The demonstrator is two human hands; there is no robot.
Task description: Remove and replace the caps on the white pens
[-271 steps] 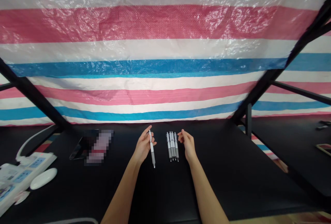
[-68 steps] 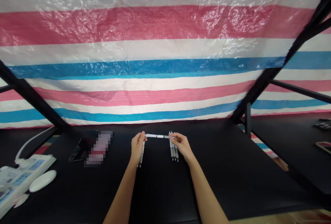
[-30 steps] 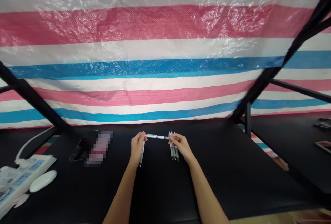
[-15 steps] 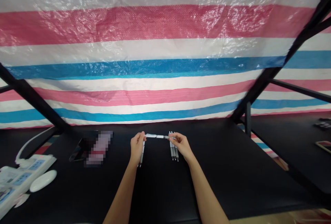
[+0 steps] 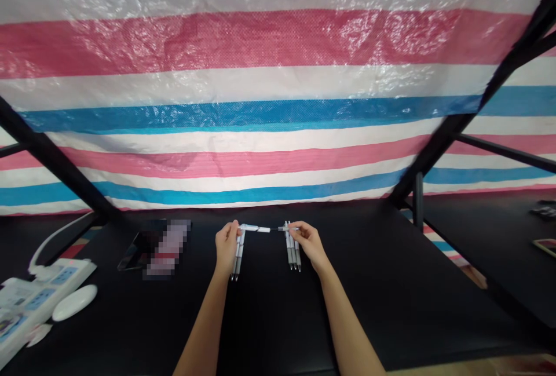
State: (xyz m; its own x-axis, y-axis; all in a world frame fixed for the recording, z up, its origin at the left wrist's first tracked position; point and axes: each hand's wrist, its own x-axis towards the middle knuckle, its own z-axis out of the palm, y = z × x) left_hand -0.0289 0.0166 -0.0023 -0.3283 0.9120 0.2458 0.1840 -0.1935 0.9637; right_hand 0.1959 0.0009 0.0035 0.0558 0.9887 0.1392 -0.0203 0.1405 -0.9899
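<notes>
White plastic and dull grey grip make up the slim retractable pen (image 5: pixel 256 229) that spans the gap between the bare hands in the head view, lying level just above the black tabletop, at twelve o'clock from the wrists. The left hand (image 5: pixel 226 245) is curled closed at the pen's white end, its fingers pressed together; how each one sits is too small to tell. The right hand (image 5: pixel 306 244) holds the darker end in a light pinch, with its fingertips (image 5: pixel 293 227) close together on the barrel.

Under the left hand, a second white-and-grey pen (image 5: pixel 237 260) points toward the wearer, though whether it is gripped or only lying there cannot be told. Beside the right hand, at its eleven o'clock, a tight row of grey-and-white pens (image 5: pixel 291 251) lies on the table. A level, steady pinch at both ends keeps the crossing pen clear of that row.

Open black tabletop (image 5: pixel 369 306) spreads from three to five o'clock, its far edge close beyond the pens at twelve. At nine o'clock sit a dark glossy tablet (image 5: pixel 139 251) and, further out, a white power strip (image 5: pixel 43 298) beside a white oval mouse (image 5: pixel 73 302)
</notes>
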